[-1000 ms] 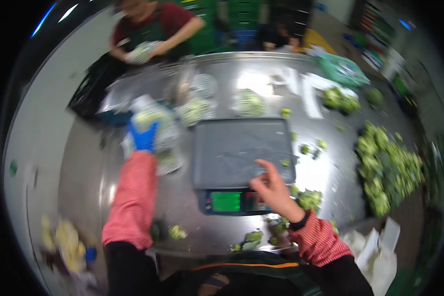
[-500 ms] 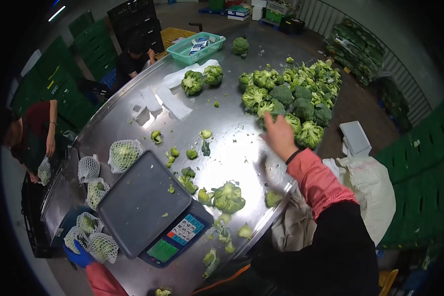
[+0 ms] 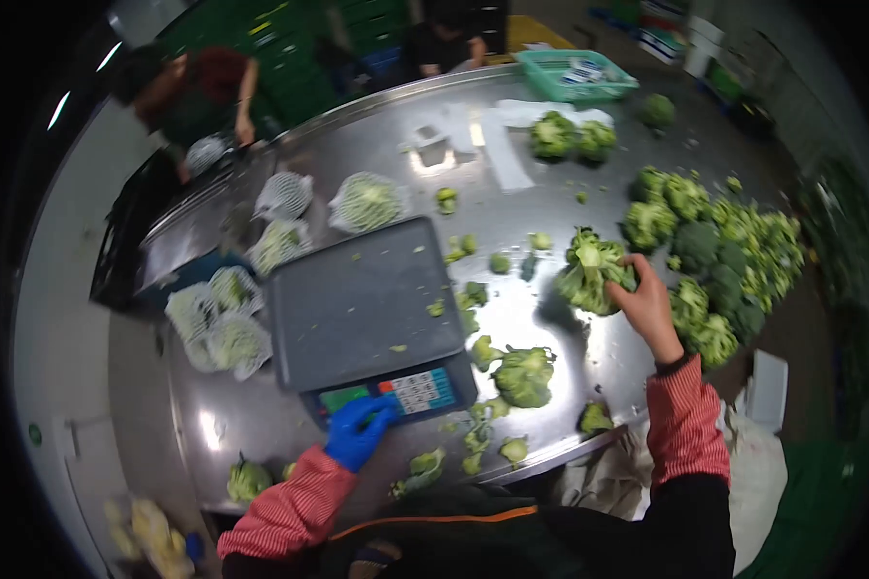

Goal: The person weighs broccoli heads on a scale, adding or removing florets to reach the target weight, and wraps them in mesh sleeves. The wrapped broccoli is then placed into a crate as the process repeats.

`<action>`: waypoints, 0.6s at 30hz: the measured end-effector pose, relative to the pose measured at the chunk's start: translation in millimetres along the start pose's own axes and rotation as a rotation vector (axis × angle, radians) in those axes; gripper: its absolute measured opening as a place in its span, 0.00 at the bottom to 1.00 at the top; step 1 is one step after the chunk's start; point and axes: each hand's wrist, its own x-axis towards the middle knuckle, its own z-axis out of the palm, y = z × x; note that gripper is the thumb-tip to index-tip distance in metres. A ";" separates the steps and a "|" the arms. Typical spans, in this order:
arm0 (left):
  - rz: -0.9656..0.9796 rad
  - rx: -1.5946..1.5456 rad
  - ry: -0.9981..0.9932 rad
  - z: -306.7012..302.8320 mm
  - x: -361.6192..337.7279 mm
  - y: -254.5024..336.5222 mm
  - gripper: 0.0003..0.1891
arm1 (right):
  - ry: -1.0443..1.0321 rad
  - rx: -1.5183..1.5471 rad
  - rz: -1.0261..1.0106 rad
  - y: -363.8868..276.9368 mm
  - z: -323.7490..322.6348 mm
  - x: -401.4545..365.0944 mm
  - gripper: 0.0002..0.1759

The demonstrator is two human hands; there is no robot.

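My right hand (image 3: pixel 650 307) grips a head of broccoli (image 3: pixel 592 272) by its side, stem end facing up, above the steel table (image 3: pixel 434 164). My left hand (image 3: pixel 357 429), in a blue glove, is at the front edge of the digital scale (image 3: pixel 367 299), by its display and keys. Its fingers are loosely bent and partly apart, with nothing seen in them. On the scale's grey plate lie only small green scraps. Another broccoli head (image 3: pixel 524 376) sits to the right of the scale.
A pile of broccoli (image 3: pixel 719 256) covers the table's right side. Netted heads (image 3: pixel 237 343) lie left of the scale. At the back are a green basket (image 3: pixel 560 89) and two broccoli heads (image 3: pixel 553 135). Two other people (image 3: pixel 203 87) work beyond the far edge.
My right hand has come from the pile toward the scale, now holding a broccoli head. My left hand has left the netted heads for the scale's front. The view has turned left.
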 end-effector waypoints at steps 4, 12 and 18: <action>-0.044 -0.142 -0.063 19.8 -12.4 12.5 0.07 | -0.287 0.611 0.009 -108.2 67.0 -22.0 0.19; -0.281 -0.325 -0.068 19.7 -40.5 -7.3 0.08 | -0.516 0.154 -0.378 -197.7 148.8 -27.8 0.29; -0.244 -0.231 -0.287 0.4 -31.9 -6.2 0.09 | -0.267 0.011 0.043 -110.5 163.6 108.7 0.32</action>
